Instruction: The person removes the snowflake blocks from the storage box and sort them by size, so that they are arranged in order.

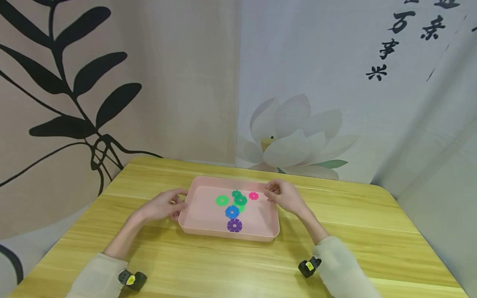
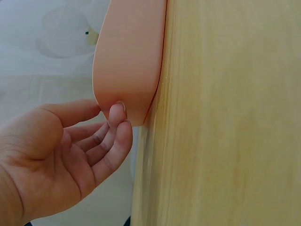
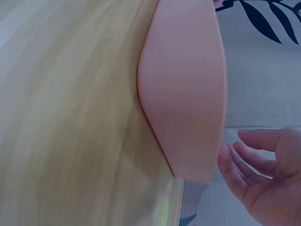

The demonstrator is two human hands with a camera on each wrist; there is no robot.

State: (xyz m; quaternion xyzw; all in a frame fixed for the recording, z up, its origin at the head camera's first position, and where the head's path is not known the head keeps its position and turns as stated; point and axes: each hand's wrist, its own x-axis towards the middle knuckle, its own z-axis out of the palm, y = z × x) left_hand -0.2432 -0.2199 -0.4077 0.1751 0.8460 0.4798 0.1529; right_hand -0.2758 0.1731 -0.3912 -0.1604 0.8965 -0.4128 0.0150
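Note:
A pink tray (image 1: 201, 215) holds several flower-shaped discs: light green (image 1: 222, 200), dark green (image 1: 240, 200), blue (image 1: 232, 212), purple (image 1: 234, 225) and pink (image 1: 254, 196). At the tray's left end, my left hand (image 1: 164, 205) grips the rim; in the left wrist view the hand (image 2: 61, 160) has fingertips against the outer wall (image 2: 127, 56). My right hand (image 1: 285, 196) is at the far right corner, fingers loosely curved. In the right wrist view this hand (image 3: 263, 174) is beside the outer wall (image 3: 183, 94), with nothing visible between thumb and fingers; whether the fingertips touch it, I cannot tell.
The tray lies on a wooden table (image 1: 179, 265). Behind the table hangs a curtain (image 1: 186, 82) printed with dark leaves, a pale flower and black characters. A small yellow-green patch shows near the table edge in the right wrist view; what it is, I cannot tell.

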